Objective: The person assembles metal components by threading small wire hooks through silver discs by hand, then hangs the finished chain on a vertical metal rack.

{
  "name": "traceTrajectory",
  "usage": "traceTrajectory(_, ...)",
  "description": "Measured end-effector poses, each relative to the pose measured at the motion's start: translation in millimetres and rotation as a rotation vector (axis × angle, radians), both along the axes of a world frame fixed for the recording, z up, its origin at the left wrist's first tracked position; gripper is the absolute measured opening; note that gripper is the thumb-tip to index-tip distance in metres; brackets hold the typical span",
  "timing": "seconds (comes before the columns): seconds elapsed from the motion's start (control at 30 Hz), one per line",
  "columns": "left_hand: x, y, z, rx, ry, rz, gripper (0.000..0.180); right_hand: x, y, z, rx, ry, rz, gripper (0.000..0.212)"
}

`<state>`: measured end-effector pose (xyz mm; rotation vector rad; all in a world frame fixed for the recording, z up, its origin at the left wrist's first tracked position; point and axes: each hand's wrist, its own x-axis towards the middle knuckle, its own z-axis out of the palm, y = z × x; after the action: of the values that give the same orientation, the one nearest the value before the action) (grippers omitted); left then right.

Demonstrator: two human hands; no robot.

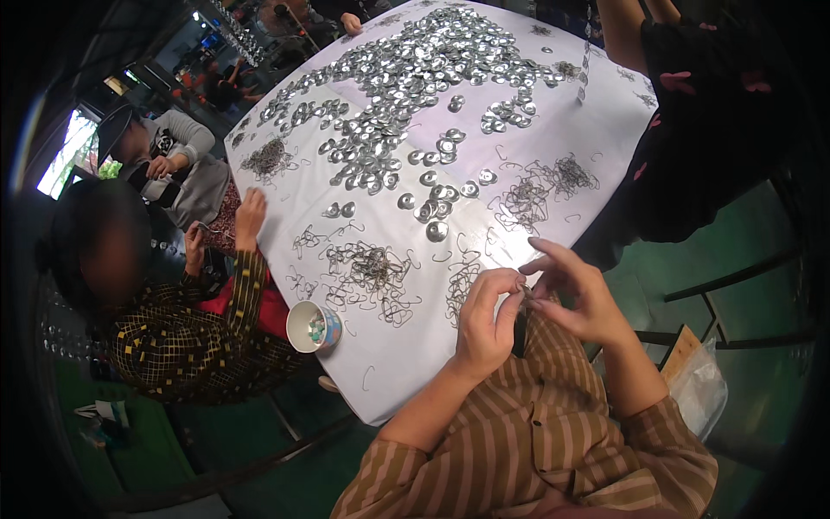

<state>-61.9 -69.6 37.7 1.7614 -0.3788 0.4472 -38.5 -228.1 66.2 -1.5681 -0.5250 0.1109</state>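
Hands are meeting just off the table (596, 130) edge, left hand (484, 316) and right hand (577, 294) both pinching a small wire hook (524, 292) near the hook pile (372, 272).

I see white table (553, 130) heaped with silver discs (406, 78); tangled wire hook piles (372, 268) nearer me. White cup (309, 327) at left edge. Co-worker in checked sleeve (246, 285) seated beside it. Plastic bag (700, 389) lower right.
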Motion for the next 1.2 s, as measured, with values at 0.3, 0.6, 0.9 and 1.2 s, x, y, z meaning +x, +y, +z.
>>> traceTrajectory(0.3,-14.8,0.9,6.7,0.1,-0.023,-0.088,0.014,135.2,24.8,-98.1,-0.742,-0.391,-0.43,0.026)
traceTrajectory(0.6,-18.9,1.7,-2.2,0.081,-0.008,-0.082,0.015,193.4,72.4,-134.1,-1.144,-0.517,-0.469,0.012)
traceTrajectory(0.9,-17.8,-2.5,-1.9,0.07,0.082,-0.058,0.011,155.3,46.8,-84.8,-0.544,0.012,-0.48,0.012)
traceTrajectory(1.2,-13.0,-1.8,-2.4,0.016,0.114,0.053,0.007,52.5,15.1,-33.9,0.306,0.528,-0.055,0.029)
